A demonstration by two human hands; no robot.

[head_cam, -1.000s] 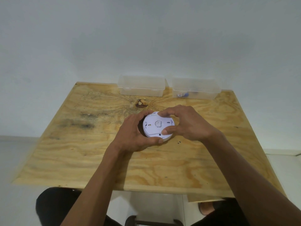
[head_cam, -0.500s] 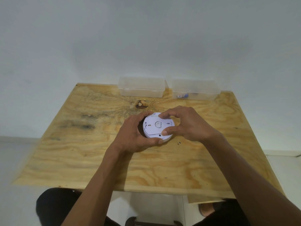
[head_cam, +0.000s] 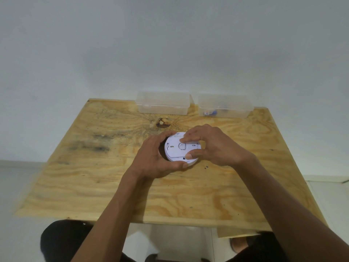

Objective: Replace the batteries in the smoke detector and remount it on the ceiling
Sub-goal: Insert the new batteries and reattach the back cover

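A plain pale wall (head_cam: 170,44) is filling the upper half of the view, with a light floor (head_cam: 11,186) showing at both sides and under the worktop. The plywood worktop (head_cam: 94,186) is standing against that wall, its grain swirling around a dark knot (head_cam: 162,123) near the far edge and grey smudges (head_cam: 90,147) darkening its left part. Two clear plastic boxes are sitting side by side at the far edge: the left box (head_cam: 163,103) looking hollow, the right box (head_cam: 224,106) holding small blue and white items too blurred to name. The person's dark-clad legs (head_cam: 62,241) are showing below the near edge. The white round smoke detector (head_cam: 175,151) is lying back side up near the worktop's middle. The left hand (head_cam: 151,159) is curling round its left rim in a firm grip. The right hand (head_cam: 213,146) is pinching it too, thumb on the near edge, fingertips (head_cam: 186,138) pressing on the back plate.
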